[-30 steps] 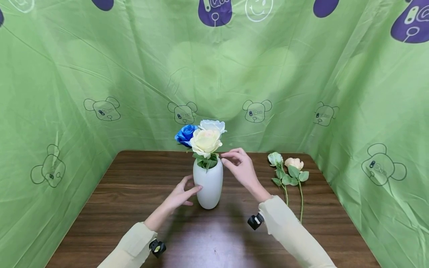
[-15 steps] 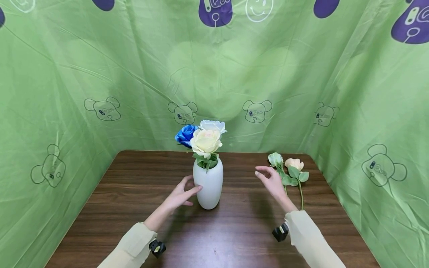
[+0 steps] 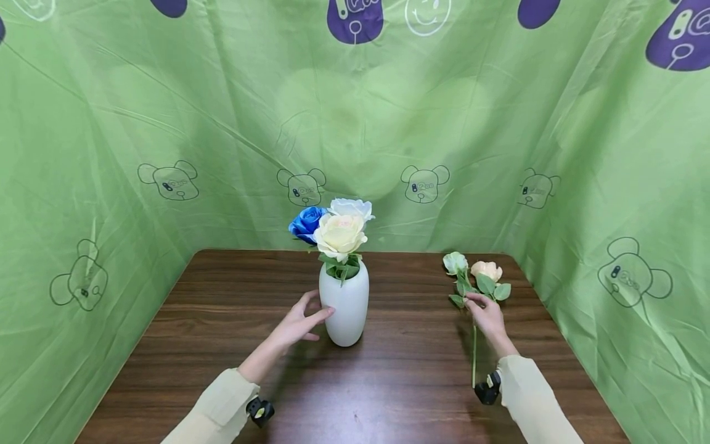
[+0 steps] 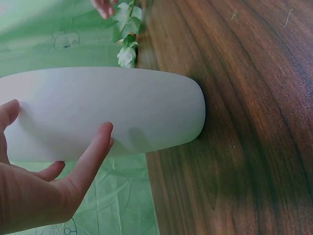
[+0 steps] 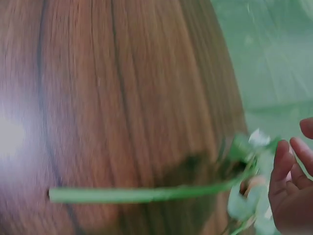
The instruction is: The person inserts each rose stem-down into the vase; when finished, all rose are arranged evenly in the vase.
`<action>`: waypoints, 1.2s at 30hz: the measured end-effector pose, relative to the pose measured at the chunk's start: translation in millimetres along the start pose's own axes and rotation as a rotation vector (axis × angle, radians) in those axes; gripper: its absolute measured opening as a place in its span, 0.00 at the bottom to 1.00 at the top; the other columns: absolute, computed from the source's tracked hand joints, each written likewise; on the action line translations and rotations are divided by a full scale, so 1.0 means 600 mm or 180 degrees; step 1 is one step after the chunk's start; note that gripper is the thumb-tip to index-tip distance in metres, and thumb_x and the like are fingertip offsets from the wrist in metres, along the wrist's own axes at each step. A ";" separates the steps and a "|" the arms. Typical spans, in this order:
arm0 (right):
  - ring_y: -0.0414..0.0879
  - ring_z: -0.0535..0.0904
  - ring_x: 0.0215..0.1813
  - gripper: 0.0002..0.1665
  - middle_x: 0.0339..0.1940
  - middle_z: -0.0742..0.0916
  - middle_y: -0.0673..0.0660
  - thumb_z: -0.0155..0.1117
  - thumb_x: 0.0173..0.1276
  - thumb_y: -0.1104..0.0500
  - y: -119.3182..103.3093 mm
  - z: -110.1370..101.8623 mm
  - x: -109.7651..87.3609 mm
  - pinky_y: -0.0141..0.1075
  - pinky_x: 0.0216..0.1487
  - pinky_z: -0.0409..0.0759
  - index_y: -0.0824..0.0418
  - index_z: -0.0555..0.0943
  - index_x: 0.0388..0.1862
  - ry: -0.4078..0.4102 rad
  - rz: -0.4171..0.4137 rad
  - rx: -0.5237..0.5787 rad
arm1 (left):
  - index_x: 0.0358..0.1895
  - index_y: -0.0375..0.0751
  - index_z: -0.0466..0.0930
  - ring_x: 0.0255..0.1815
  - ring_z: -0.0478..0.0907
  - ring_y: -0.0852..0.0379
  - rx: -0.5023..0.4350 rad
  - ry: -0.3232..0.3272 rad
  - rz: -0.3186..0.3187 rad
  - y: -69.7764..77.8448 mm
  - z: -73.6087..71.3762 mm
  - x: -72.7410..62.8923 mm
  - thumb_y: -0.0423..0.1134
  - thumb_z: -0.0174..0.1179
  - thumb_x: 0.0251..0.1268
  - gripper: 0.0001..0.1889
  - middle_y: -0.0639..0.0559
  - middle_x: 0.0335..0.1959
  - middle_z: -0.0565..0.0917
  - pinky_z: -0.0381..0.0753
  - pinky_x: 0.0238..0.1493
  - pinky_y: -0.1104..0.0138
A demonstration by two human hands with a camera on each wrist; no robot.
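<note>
The white vase (image 3: 345, 311) stood upright around the middle of the table (image 3: 222, 370), with a blue rose (image 3: 307, 224) on the left, a cream rose (image 3: 340, 237) nearest and a whitish rose (image 3: 355, 208) on the far side. The left hand (image 3: 296, 324) was just resting against the vase's left side, fingers pretty straight and relaxed. Over on the right, the right hand (image 3: 488, 317) had its fingertips right by the leaves of a pale green rose (image 3: 455, 263); honestly can't tell if it was grasping the stem (image 3: 474, 357) or not. That rose lay with its stem pointing to the near side, and a peach rose (image 3: 487, 271) lay just right of it. Green curtain (image 3: 355, 123) with cartoon bears hung beyond the far edge.
</note>
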State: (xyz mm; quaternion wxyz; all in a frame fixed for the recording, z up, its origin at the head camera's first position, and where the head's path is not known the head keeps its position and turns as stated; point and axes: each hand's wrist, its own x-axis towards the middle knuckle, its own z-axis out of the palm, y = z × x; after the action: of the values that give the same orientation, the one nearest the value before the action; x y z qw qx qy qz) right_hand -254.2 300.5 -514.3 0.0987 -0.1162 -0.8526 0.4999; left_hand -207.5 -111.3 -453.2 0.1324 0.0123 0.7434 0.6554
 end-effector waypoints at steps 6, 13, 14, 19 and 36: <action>0.52 0.76 0.34 0.22 0.37 0.81 0.64 0.55 0.60 0.53 0.030 -0.024 -0.002 0.44 0.32 0.72 0.69 0.75 0.47 0.0054 0.0331 -0.0381 | 0.64 0.41 0.54 0.49 0.70 0.40 0.0004 -0.0040 0.0040 -0.001 -0.002 0.001 0.48 0.60 0.55 0.36 0.36 0.56 0.64 0.78 0.31 0.54; 0.42 0.79 0.22 0.26 0.29 0.82 0.56 0.56 0.59 0.58 0.050 -0.030 -0.010 0.34 0.25 0.75 0.72 0.69 0.52 -0.0399 0.0878 0.0151 | 0.64 0.42 0.55 0.49 0.70 0.40 -0.0002 -0.0045 0.0010 0.000 -0.001 0.000 0.48 0.60 0.55 0.36 0.37 0.56 0.65 0.78 0.31 0.55; 0.41 0.78 0.22 0.27 0.28 0.81 0.55 0.56 0.60 0.58 0.053 -0.029 -0.009 0.34 0.24 0.75 0.73 0.67 0.54 -0.0466 0.0918 0.0227 | 0.64 0.43 0.55 0.49 0.70 0.40 -0.0003 -0.0038 0.0004 0.000 -0.001 0.000 0.49 0.61 0.54 0.36 0.37 0.56 0.65 0.78 0.31 0.55; 0.39 0.77 0.21 0.27 0.30 0.81 0.55 0.56 0.60 0.63 0.058 -0.020 -0.008 0.31 0.24 0.75 0.74 0.64 0.56 -0.0547 0.0995 0.0555 | 0.64 0.42 0.54 0.49 0.70 0.39 0.0008 -0.0044 0.0036 -0.001 -0.001 0.000 0.49 0.60 0.55 0.36 0.36 0.56 0.64 0.78 0.31 0.55; 0.38 0.74 0.15 0.31 0.27 0.83 0.49 0.67 0.47 0.48 0.158 0.016 0.036 0.26 0.16 0.72 0.60 0.72 0.49 -0.0149 -0.0039 0.1329 | 0.64 0.41 0.53 0.50 0.69 0.38 0.0036 -0.0067 0.0054 0.001 -0.001 -0.002 0.49 0.59 0.55 0.36 0.35 0.57 0.63 0.78 0.32 0.55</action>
State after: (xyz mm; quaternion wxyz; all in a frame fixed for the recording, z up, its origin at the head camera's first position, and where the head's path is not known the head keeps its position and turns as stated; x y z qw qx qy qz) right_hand -268.3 344.0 -600.8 0.1038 -0.0764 -0.7332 0.6676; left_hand -206.7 -112.2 -452.2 0.1347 0.0263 0.7456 0.6522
